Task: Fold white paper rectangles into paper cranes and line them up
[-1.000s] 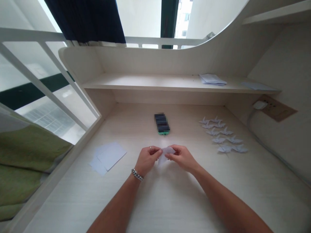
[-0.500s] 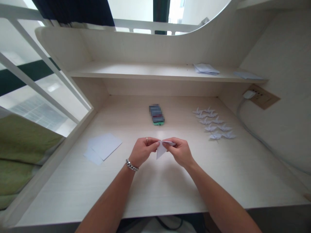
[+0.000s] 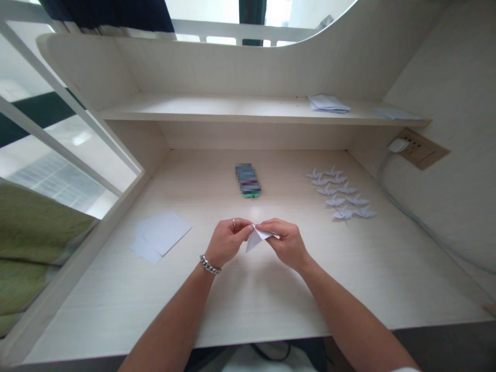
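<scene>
Between my hands, just above the desk, is a small white folded paper point(image 3: 256, 238) with a pointed flap hanging down. My left hand point(image 3: 229, 239), with a ring and a chain bracelet, pinches its left upper corner. On the other side my right hand point(image 3: 282, 238) grips the folded edge between thumb and fingers. Part of the paper is hidden behind the fingers. Several white paper cranes point(image 3: 341, 195) stand in rows on the desk to the right. Loose white paper sheets point(image 3: 167, 232) lie to the left of my left hand.
A phone-like object point(image 3: 248, 180), blurred out, lies on the desk point(image 3: 271, 310) beyond my hands. Above the back runs a shelf point(image 3: 217, 109) with a paper stack point(image 3: 327, 103). A white plug and cable point(image 3: 398, 145) sit in the wall socket at the right.
The folded paper has turned slightly between my fingers, its flap tilting to the left. My right fingers have shifted over the paper's upper edge. The camera view has moved a little.
</scene>
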The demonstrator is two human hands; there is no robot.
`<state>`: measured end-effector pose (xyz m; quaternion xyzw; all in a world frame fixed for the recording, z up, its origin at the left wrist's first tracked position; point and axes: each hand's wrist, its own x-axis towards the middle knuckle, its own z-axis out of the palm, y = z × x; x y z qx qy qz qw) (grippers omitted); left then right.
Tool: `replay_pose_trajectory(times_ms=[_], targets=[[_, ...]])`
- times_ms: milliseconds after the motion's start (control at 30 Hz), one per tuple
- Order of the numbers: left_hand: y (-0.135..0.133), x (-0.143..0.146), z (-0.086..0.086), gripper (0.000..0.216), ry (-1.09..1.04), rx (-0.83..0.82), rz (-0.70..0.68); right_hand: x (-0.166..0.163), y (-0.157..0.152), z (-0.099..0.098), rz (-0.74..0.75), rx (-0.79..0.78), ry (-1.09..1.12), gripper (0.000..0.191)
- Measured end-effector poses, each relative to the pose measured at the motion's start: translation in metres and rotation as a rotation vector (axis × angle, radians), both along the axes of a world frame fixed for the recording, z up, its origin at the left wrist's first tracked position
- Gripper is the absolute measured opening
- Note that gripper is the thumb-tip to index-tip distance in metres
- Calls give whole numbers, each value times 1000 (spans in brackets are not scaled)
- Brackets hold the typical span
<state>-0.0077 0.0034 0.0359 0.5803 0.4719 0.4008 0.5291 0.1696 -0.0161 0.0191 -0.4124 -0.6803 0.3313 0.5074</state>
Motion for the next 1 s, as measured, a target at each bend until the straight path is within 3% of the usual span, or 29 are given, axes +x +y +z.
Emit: replay_pose_trajectory(times_ms=[233,467,700,767,1000], targets=[[-1,0,-1,22,-38,11,-16,5,2,-1,16,121,-142,29],[0,-1,-2,23,-7,39,-30,8,4,-1,64,191,-96,34],[-1,-3,-1,23,56,71,-38,12,0,10,199,-30,-22,31],[-1,-2,0,23,69,81,-47,9,-1,10,164,-105,48,17],[0,-1,-2,23,46,65,-68,-1,0,0,52,-243,214,8]])
